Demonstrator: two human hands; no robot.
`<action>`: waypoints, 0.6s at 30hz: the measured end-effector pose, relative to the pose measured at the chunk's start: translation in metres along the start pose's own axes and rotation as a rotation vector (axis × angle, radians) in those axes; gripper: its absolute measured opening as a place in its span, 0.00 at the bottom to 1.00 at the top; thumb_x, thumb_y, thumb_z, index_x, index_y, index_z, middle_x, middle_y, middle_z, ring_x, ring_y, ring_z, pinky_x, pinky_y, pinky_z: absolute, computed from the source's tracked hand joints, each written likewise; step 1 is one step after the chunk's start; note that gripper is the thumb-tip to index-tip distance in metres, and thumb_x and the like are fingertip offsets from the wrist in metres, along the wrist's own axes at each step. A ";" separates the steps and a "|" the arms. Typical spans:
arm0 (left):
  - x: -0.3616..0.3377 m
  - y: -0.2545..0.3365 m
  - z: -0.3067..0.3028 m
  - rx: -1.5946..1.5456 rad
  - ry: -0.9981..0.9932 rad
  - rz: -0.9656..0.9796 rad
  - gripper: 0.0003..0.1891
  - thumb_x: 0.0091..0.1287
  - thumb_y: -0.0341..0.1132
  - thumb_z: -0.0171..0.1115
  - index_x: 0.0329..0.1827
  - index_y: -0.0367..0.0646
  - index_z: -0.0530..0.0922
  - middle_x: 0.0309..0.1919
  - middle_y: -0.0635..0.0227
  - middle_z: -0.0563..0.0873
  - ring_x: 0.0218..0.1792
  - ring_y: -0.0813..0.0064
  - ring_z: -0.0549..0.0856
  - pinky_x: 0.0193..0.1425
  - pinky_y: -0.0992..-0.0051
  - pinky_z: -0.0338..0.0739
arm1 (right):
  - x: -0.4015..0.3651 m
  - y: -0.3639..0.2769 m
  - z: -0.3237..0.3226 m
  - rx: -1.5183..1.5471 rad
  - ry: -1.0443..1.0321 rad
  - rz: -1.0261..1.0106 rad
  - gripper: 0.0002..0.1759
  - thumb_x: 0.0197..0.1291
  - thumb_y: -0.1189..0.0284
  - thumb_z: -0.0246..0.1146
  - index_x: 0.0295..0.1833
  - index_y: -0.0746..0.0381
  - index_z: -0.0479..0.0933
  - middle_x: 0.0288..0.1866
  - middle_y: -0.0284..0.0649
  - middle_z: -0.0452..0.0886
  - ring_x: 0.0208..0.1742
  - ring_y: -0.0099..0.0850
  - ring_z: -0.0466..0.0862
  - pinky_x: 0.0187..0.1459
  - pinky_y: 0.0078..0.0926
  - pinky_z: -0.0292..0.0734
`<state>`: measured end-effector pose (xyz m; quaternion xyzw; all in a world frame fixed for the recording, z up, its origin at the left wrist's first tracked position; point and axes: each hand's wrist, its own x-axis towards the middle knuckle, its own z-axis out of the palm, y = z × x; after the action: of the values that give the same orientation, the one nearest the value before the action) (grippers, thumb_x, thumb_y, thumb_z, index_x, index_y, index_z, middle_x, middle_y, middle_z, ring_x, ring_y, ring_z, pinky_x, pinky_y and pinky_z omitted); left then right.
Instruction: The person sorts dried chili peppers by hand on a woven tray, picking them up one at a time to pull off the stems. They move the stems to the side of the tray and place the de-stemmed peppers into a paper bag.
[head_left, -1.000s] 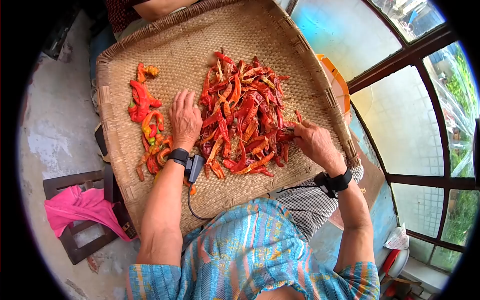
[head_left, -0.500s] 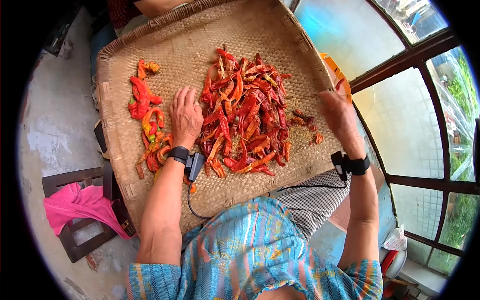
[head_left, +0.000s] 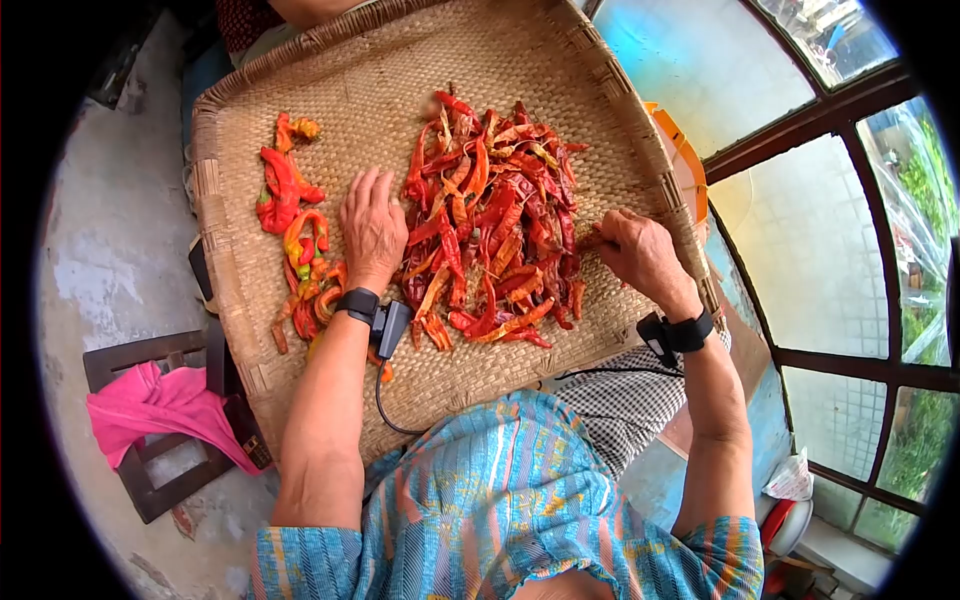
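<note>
A wide woven bamboo tray [head_left: 480,50] holds a heap of dried red chili peppers [head_left: 490,230]. A row of fresher, plumper red, orange and yellow peppers [head_left: 283,190] lies along its left side. My left hand [head_left: 374,235] rests flat on the tray between the two groups, fingers stretched out, its thumb side near the heap. At the heap's right edge, my right hand [head_left: 640,258] has its fingers pinched on a small dark dried chili pepper [head_left: 590,240]; its fingertips are partly hidden.
Left of the tray, a pink cloth [head_left: 165,410] hangs over a dark wooden stool [head_left: 150,490]. An orange-rimmed container [head_left: 685,160] stands beyond the right rim, by the framed windows [head_left: 820,250]. A black cable [head_left: 385,405] runs from my left wrist device. Part of another person shows at the top.
My right hand has come in from the tray's right rim to the heap's right edge and closed on the dark chili pepper there. My left hand stays in place.
</note>
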<state>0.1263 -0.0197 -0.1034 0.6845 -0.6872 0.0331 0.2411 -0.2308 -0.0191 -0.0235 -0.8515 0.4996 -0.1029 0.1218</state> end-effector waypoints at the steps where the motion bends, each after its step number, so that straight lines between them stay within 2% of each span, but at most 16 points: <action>1: 0.000 0.000 0.000 0.007 -0.003 -0.008 0.20 0.70 0.33 0.49 0.65 0.42 0.71 0.67 0.58 0.70 0.71 0.57 0.64 0.74 0.57 0.58 | 0.000 -0.001 -0.005 0.042 0.035 -0.021 0.08 0.50 0.77 0.63 0.31 0.64 0.69 0.30 0.46 0.76 0.33 0.48 0.80 0.35 0.43 0.75; 3: 0.000 0.001 0.000 0.010 -0.002 -0.013 0.20 0.70 0.33 0.49 0.65 0.42 0.71 0.67 0.58 0.70 0.71 0.57 0.64 0.74 0.57 0.58 | 0.003 -0.003 -0.021 0.119 0.170 0.017 0.07 0.50 0.77 0.63 0.31 0.63 0.70 0.30 0.45 0.77 0.34 0.45 0.81 0.35 0.41 0.76; 5: 0.000 0.000 0.000 0.011 -0.005 -0.012 0.20 0.70 0.33 0.49 0.65 0.42 0.71 0.67 0.58 0.70 0.71 0.57 0.64 0.74 0.57 0.58 | 0.007 -0.003 -0.041 0.032 0.352 0.145 0.05 0.53 0.76 0.64 0.33 0.62 0.73 0.30 0.44 0.79 0.34 0.41 0.82 0.36 0.37 0.77; 6: 0.000 -0.001 0.000 0.006 -0.003 -0.006 0.20 0.71 0.33 0.49 0.65 0.42 0.71 0.67 0.58 0.70 0.71 0.57 0.65 0.74 0.57 0.58 | 0.011 0.006 -0.048 0.099 0.458 0.163 0.06 0.56 0.74 0.65 0.33 0.63 0.74 0.31 0.45 0.79 0.34 0.41 0.82 0.35 0.36 0.76; 7: 0.001 0.000 0.000 0.001 0.000 -0.001 0.20 0.71 0.33 0.49 0.65 0.42 0.71 0.67 0.58 0.70 0.71 0.57 0.65 0.74 0.57 0.58 | 0.013 0.013 -0.061 0.091 0.558 0.049 0.06 0.57 0.74 0.66 0.35 0.63 0.75 0.31 0.45 0.79 0.33 0.39 0.82 0.34 0.34 0.76; 9: 0.000 0.001 0.000 -0.012 -0.001 -0.003 0.20 0.71 0.33 0.49 0.65 0.42 0.71 0.67 0.58 0.70 0.70 0.57 0.65 0.74 0.57 0.59 | 0.021 0.034 -0.071 -0.085 0.668 0.151 0.06 0.58 0.75 0.66 0.37 0.63 0.75 0.32 0.45 0.79 0.31 0.37 0.81 0.33 0.33 0.76; 12: 0.001 0.001 0.000 -0.011 0.005 -0.010 0.20 0.71 0.33 0.49 0.66 0.42 0.71 0.66 0.58 0.70 0.70 0.57 0.65 0.74 0.57 0.59 | 0.018 0.034 -0.064 -0.053 0.662 0.135 0.07 0.58 0.74 0.66 0.40 0.63 0.76 0.35 0.45 0.80 0.30 0.39 0.82 0.34 0.33 0.78; 13: 0.001 0.001 0.000 -0.003 0.003 -0.010 0.20 0.71 0.33 0.49 0.66 0.42 0.70 0.66 0.58 0.71 0.70 0.57 0.65 0.74 0.57 0.59 | 0.018 0.024 -0.054 0.111 0.561 0.151 0.07 0.59 0.74 0.65 0.42 0.61 0.77 0.35 0.46 0.81 0.32 0.41 0.83 0.35 0.35 0.79; 14: 0.000 0.000 0.000 -0.002 -0.002 -0.007 0.20 0.71 0.33 0.49 0.66 0.42 0.70 0.66 0.58 0.71 0.70 0.57 0.65 0.74 0.57 0.59 | 0.017 0.014 -0.046 0.056 0.324 0.193 0.06 0.59 0.73 0.64 0.41 0.61 0.78 0.32 0.46 0.82 0.32 0.42 0.83 0.36 0.35 0.79; 15: 0.000 -0.001 0.001 0.008 -0.002 0.003 0.21 0.71 0.33 0.49 0.66 0.42 0.70 0.66 0.58 0.70 0.70 0.57 0.65 0.74 0.57 0.58 | 0.016 0.010 -0.029 0.184 0.262 0.068 0.06 0.60 0.71 0.63 0.37 0.63 0.78 0.28 0.45 0.81 0.29 0.42 0.82 0.34 0.35 0.80; 16: 0.001 -0.002 0.001 0.018 0.002 0.012 0.21 0.71 0.34 0.49 0.66 0.42 0.70 0.67 0.58 0.70 0.70 0.58 0.65 0.74 0.57 0.58 | 0.017 -0.001 -0.016 0.170 0.145 0.038 0.09 0.62 0.69 0.62 0.33 0.63 0.79 0.27 0.46 0.81 0.27 0.44 0.82 0.32 0.37 0.79; 17: 0.000 -0.002 0.002 0.019 0.001 0.013 0.21 0.71 0.34 0.49 0.66 0.42 0.70 0.67 0.58 0.70 0.70 0.58 0.65 0.74 0.57 0.58 | 0.016 -0.014 -0.005 0.123 -0.005 0.160 0.11 0.63 0.66 0.62 0.33 0.63 0.79 0.25 0.46 0.80 0.27 0.44 0.81 0.32 0.39 0.79; 18: 0.000 -0.002 0.003 0.014 0.006 0.011 0.21 0.71 0.34 0.49 0.66 0.42 0.70 0.67 0.58 0.70 0.71 0.58 0.64 0.74 0.57 0.58 | 0.018 -0.018 0.007 0.120 -0.085 0.177 0.15 0.63 0.62 0.63 0.32 0.63 0.79 0.24 0.47 0.80 0.27 0.45 0.82 0.32 0.41 0.78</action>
<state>0.1277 -0.0211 -0.1072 0.6821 -0.6901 0.0414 0.2383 -0.2055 -0.0254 -0.0237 -0.7987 0.5602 -0.0851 0.2025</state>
